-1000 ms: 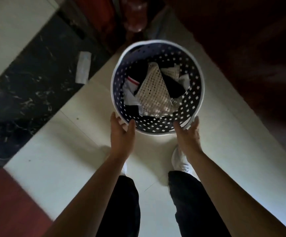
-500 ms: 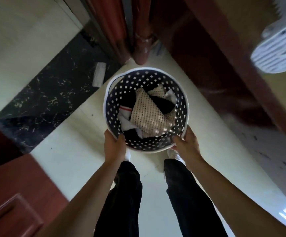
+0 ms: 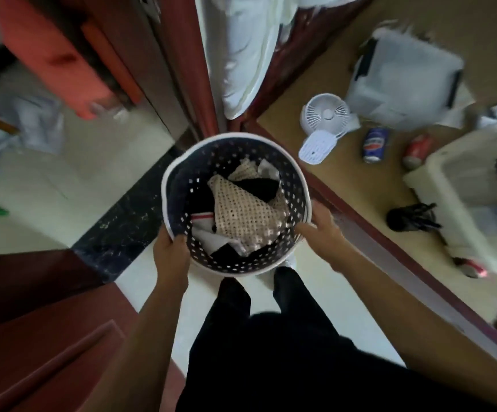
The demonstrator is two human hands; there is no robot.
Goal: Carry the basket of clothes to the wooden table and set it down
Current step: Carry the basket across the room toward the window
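A round dark perforated basket with a white rim hangs above the floor at the middle of the view. Inside lie clothes: a beige net-like piece, black and white items. My left hand grips the rim at the near left. My right hand grips the rim at the near right. The wooden table, tan-topped with a dark red edge, lies to the right of the basket, its corner close to the basket's far right side.
On the table stand a small white fan, two drink cans, a clear plastic box, a white bin and a black bundle. A dark red door frame and door flank the left. My legs are below.
The basket has risen from near the floor, held in both hands. The view has swung up, so the wooden table and the things on it have come into sight at the right.
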